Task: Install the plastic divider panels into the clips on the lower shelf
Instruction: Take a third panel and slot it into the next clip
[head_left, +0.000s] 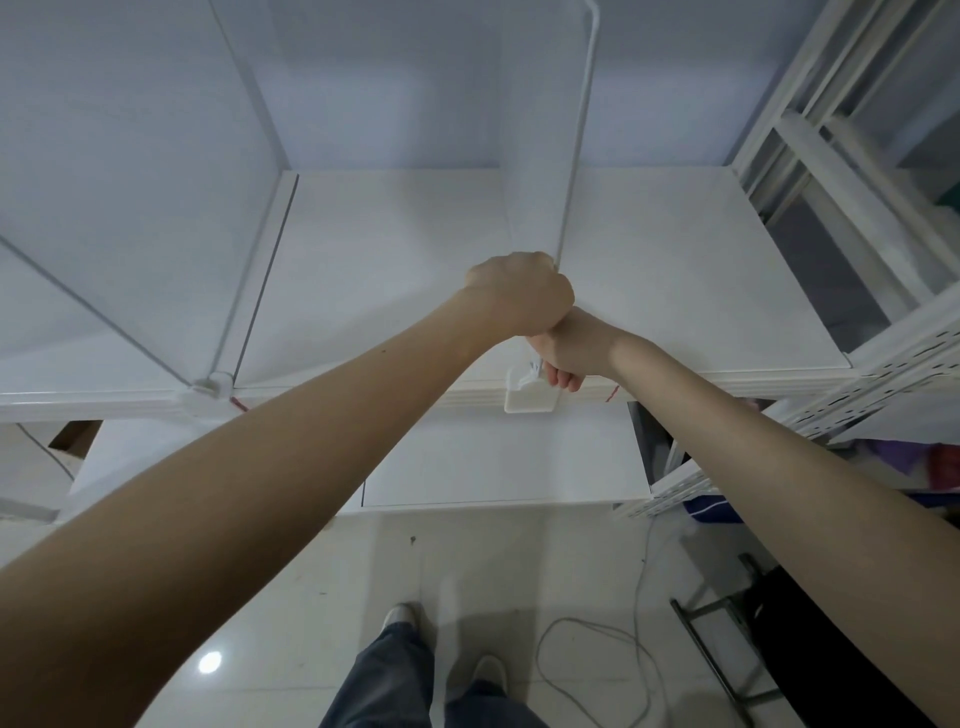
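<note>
No brand, label or readable writing anywhere in view.

Far left of the grip, already standing in a clear clip (212, 385) at the front lip of the white shelf (395, 270): two transparent divider panels (130, 218) fanning back from that clip toward the rear wall.

At centre, left hand (519, 300) reaching in from lower left on a long bare forearm, knuckles up, curled into a closed fist around the lower front edge of an upright clear divider panel (540, 156). That panel rising straight above the fist, its rounded front edge running up to the top of the frame.

Directly below and touching the left fist, right hand (566, 353) coming in from lower right, wrist bent down, fingers (563, 380) curled closed at the panel's bottom corner; cannot tell exactly what is pinched. Just beneath those fingers, a white plastic clip (530, 397) seated on the shelf's front lip.

Right of the grip, white perforated shelving uprights (883, 358).
</note>
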